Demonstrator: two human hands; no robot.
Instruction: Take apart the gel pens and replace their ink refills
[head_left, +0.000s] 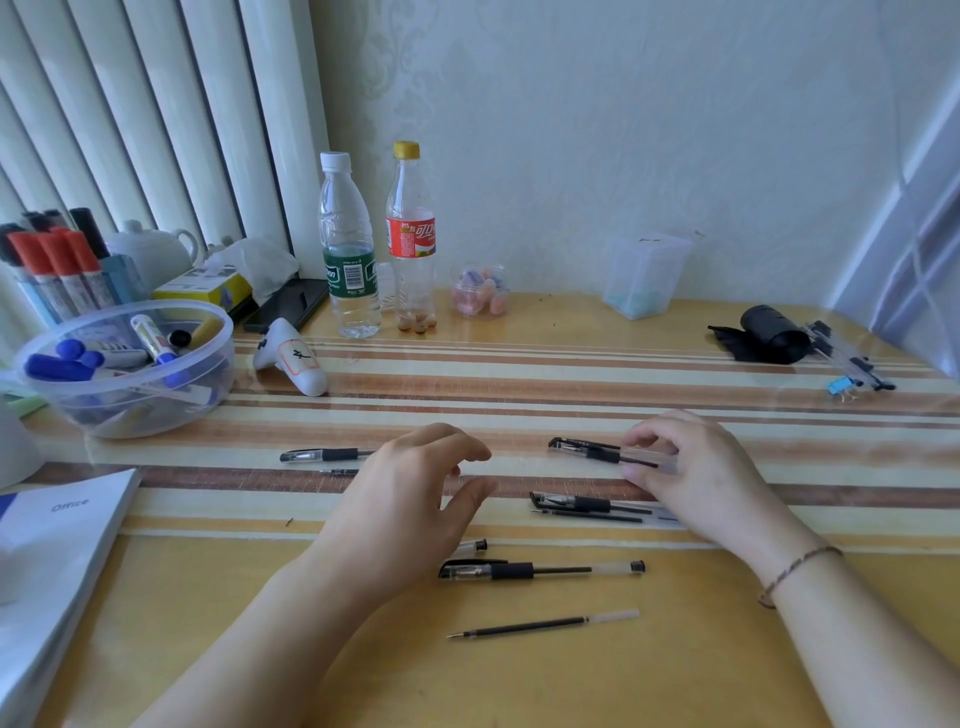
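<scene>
From the head camera I see both hands over the striped yellow surface. My right hand has its fingertips pinched on the clear barrel of a gel pen that lies along the surface, its black cap pointing left. My left hand hovers with fingers loosely curled and thumb apart, gripping nothing. Left of that hand lies another capped pen, with a thin refill just beside it. Between the hands, nearer me, a third pen rests with 2 dark refills touching alongside. Closer still is a fourth pen, whole with its cap on, a short clear piece just above it, partly hidden by my left hand. Nearest me lies a loose refill, tip pointing left. At far left stands a clear bowl of markers; 2 plastic bottles stand near the wall.
</scene>
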